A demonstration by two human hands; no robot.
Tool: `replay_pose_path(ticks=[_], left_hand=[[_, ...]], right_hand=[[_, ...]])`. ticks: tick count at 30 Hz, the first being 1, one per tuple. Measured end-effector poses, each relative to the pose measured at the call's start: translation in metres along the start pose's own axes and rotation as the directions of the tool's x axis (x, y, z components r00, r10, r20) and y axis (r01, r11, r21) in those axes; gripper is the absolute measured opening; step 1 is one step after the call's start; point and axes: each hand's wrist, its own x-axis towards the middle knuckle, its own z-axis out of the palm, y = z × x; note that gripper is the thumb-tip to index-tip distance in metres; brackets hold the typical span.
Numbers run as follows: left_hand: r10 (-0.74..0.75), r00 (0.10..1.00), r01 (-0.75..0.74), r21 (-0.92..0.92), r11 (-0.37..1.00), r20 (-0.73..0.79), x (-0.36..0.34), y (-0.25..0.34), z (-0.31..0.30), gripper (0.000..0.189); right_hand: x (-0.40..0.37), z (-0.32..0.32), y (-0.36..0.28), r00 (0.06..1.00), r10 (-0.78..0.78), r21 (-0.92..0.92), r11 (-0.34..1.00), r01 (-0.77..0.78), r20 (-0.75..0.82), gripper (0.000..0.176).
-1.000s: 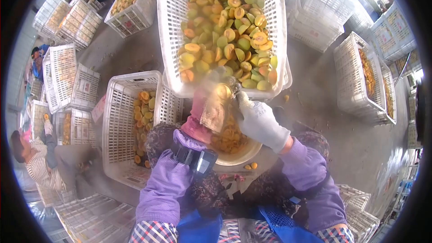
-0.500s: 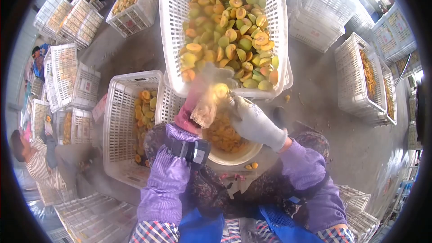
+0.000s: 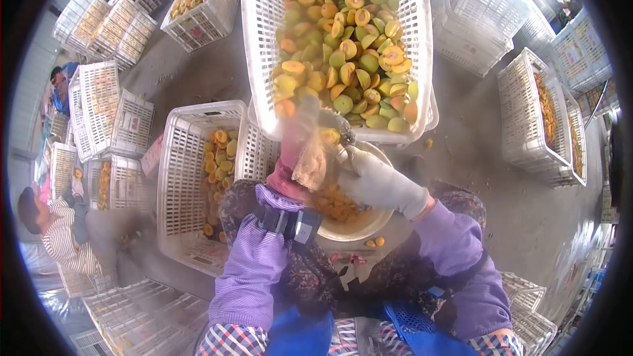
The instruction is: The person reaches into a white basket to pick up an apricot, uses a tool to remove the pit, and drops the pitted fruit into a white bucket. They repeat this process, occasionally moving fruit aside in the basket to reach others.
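My left hand (image 3: 300,155), in a pink glove with a tan cloth wrap, is over the near edge of the large white crate (image 3: 252,39). It is closed round a yellow apricot piece (image 3: 331,136), partly blurred. My right hand (image 3: 379,181), in a pale grey glove, meets it from the right, fingers pinched by the fruit; whatever they grip is hidden. Under both hands stands a cream basin (image 3: 359,229) with orange apricot pieces (image 3: 336,203) in it. Halved green-yellow apricots (image 3: 356,59) fill much of the large crate.
At my left stands a white crate (image 3: 173,184) with more apricot halves (image 3: 217,158). Small orange pieces (image 3: 374,242) lie on the floor by the basin. Stacked crates (image 3: 471,13) and filled crates (image 3: 527,112) stand to the right. A seated person (image 3: 66,231) is at far left.
The view has shifted slightly, so the scene sits a little further right. Both hands stay together above the basin; the yellow piece between them looks turned and more covered by the fingers.
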Motion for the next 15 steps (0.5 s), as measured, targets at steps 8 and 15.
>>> replay_pose_path(ticks=[8,15], left_hand=[[-0.161,0.983,0.179,-0.259,0.949,0.088,-0.015,0.05,0.026,0.044],[0.051,0.988,-0.071,0.134,0.988,0.147,-0.013,0.022,0.006,0.039]], right_hand=[[0.004,-0.031,-0.042,0.817,0.44,0.151,0.84,-0.521,0.372,0.018],[-0.001,-0.025,-0.027,0.854,0.37,0.194,0.867,-0.459,0.366,0.019]])
